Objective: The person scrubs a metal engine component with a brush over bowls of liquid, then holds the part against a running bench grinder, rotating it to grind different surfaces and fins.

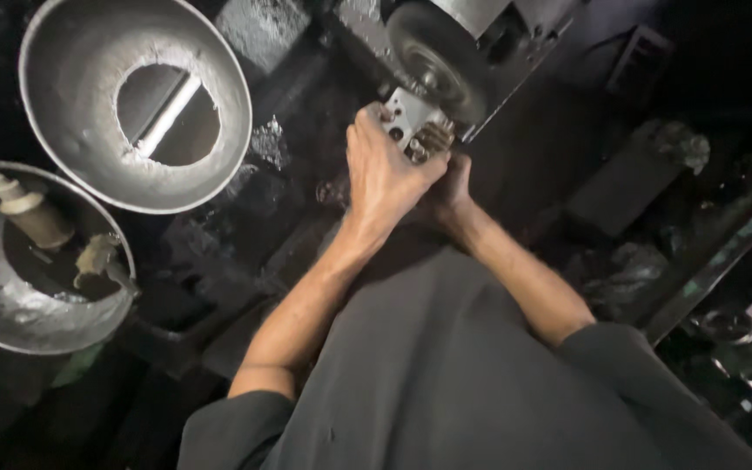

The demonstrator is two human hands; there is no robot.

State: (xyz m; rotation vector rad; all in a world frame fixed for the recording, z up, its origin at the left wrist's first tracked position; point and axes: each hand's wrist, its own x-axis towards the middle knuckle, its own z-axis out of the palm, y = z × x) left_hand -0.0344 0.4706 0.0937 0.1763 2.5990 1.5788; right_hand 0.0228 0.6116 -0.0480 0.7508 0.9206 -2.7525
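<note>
My left hand [385, 170] and my right hand [450, 187] together grip a small pale metal part with holes [406, 117]. The part is pressed against the edge of a round grey wheel [437, 61] on a dark machine at the top centre. My left hand wraps over the part from the left; my right hand sits under and behind it, mostly hidden by the left. Both forearms reach forward out of grey sleeves.
A large metal bowl with a round hole in its bottom [71, 78] stands at the top left. A second metal bowl [10, 305] below it holds a pale cone-shaped piece [32, 213] and another small piece [97, 257]. Dark clutter and metal scraps lie at the right [724, 326].
</note>
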